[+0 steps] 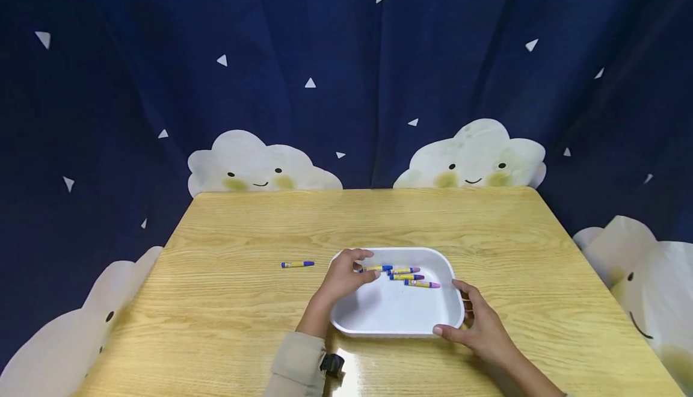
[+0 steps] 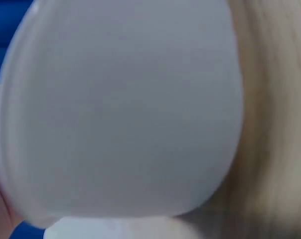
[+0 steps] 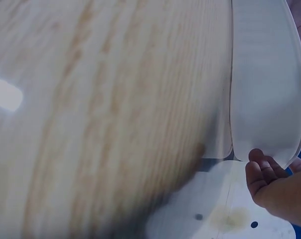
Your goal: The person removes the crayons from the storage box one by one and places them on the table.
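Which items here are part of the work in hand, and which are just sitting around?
In use:
- white tray, its corner held by the right hand
- crayon gripped by the left hand over the tray
- three crayons in the tray
- loose crayon on the table

Idle:
- cloud-print curtain

the left hand [image 1: 342,278] reaches forward from a beige sleeve [image 1: 296,365], wrist roughly straight, its fingers [image 1: 361,255] curled inward with the thumb below them; what they close on cannot be made out. the right hand [image 1: 479,323] comes in from the lower right with a bare forearm, its thumb pointing left along the near side and its fingers curved upward. the right wrist view shows its fingertips [image 3: 262,169] bent.
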{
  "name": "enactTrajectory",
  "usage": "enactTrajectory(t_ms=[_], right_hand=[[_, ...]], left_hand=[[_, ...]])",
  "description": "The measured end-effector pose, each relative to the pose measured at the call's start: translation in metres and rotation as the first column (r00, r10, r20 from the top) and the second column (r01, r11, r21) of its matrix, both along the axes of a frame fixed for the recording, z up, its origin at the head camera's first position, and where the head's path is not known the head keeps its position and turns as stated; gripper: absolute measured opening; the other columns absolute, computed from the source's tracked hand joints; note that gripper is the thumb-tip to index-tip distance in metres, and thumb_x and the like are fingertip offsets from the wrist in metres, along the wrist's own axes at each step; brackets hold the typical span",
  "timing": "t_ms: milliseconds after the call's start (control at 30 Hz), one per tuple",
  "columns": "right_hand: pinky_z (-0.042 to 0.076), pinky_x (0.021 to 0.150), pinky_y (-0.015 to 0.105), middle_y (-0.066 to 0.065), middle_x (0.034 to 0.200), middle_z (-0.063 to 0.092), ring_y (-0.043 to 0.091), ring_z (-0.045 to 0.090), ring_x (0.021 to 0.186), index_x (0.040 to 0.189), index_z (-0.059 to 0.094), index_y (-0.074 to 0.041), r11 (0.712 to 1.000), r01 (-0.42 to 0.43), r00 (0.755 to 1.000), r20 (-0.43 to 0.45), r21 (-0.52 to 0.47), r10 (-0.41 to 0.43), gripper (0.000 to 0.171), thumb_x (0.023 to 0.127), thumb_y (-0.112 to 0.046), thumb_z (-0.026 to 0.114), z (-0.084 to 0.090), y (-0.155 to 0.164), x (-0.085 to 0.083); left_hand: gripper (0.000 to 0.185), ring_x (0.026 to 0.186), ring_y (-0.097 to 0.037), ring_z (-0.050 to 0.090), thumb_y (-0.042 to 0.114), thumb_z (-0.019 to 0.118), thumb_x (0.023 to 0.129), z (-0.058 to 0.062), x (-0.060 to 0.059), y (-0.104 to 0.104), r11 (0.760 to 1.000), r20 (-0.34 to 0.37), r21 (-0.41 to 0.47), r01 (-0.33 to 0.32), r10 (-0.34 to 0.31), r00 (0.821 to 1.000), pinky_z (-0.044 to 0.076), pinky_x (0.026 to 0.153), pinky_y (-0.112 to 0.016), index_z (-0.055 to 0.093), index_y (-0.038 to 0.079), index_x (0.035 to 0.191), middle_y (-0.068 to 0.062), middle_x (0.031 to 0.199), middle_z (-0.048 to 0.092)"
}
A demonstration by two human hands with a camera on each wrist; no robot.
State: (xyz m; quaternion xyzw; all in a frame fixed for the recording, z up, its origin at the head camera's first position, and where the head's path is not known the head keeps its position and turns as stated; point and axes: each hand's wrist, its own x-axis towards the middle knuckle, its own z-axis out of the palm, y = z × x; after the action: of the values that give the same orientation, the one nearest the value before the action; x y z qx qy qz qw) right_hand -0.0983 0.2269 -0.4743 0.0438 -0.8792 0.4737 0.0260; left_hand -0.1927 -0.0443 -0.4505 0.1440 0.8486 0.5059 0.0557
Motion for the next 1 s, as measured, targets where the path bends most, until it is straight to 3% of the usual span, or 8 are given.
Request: enactTrajectory(t_ms=[167,333,633,833,1000], right_hand=[[0.047,0.075,0.027,0.015,0.113,0.054,0.022,0.053,0.093,0.135,0.035,-0.001,1.0,0.003,1.0,-0.001,0.009,-0.003,0.095,0.061,-0.025,0.088,-0.003,0.001,0.0],[0.047,0.078,0.028,0.014,0.114,0.054,0.022,0.053,0.096,0.136,0.035,-0.002,1.0,0.003,1.0,-0.008,0.018,-0.002,0.095,0.061,-0.025,0.088,-0.004,0.003,-0.001],[0.046,0.078,0.026,0.013,0.112,0.055,0.022,0.053,0.094,0.135,0.036,-0.002,1.0,0.002,1.0,-0.023,0.024,-0.001,0.094,0.061,-0.026,0.088,-0.005,0.0,-0.001],[0.046,0.079,0.025,0.014,0.112,0.054,0.024,0.052,0.096,0.135,0.036,-0.002,0.999,0.001,1.0,-0.021,0.043,0.0,0.094,0.061,-0.029,0.088,-0.005,-0.001,-0.002],[0.045,0.08,0.023,0.014,0.113,0.054,0.024,0.052,0.097,0.135,0.035,-0.002,0.998,0.014,1.0,-0.007,0.054,-0.013,0.095,0.061,-0.029,0.088,-0.005,0.002,-0.001]], left_hand=[[0.04,0.096,-0.037,0.057,0.014,0.075,0.075,-0.011,-0.004,0.007,1.0,-0.056,0.003,0.026,-0.026,0.998,0.047,0.08,-0.039,0.064,-0.004,0.109,-0.02,0.108,0.06],[0.041,0.106,-0.035,0.054,0.01,0.075,0.074,-0.019,-0.006,0.012,0.998,-0.087,-0.029,0.057,-0.059,0.995,0.04,0.092,-0.041,0.063,-0.007,0.109,-0.019,0.109,0.062],[0.039,0.086,-0.031,0.058,0.006,0.077,0.072,-0.024,-0.005,0.012,0.998,-0.047,-0.052,0.03,-0.033,0.998,0.046,0.074,-0.032,0.065,-0.005,0.107,-0.018,0.103,0.063],[0.033,0.088,-0.028,0.057,0.008,0.078,0.071,-0.025,-0.005,0.013,0.995,0.009,-0.086,-0.058,0.058,0.998,0.045,0.077,-0.034,0.068,-0.001,0.101,-0.014,0.095,0.064],[0.03,0.08,-0.018,0.053,0.011,0.08,0.07,-0.025,-0.005,0.02,0.984,0.095,-0.08,-0.162,0.169,0.981,0.044,0.073,-0.03,0.071,0.002,0.097,-0.01,0.089,0.064]])
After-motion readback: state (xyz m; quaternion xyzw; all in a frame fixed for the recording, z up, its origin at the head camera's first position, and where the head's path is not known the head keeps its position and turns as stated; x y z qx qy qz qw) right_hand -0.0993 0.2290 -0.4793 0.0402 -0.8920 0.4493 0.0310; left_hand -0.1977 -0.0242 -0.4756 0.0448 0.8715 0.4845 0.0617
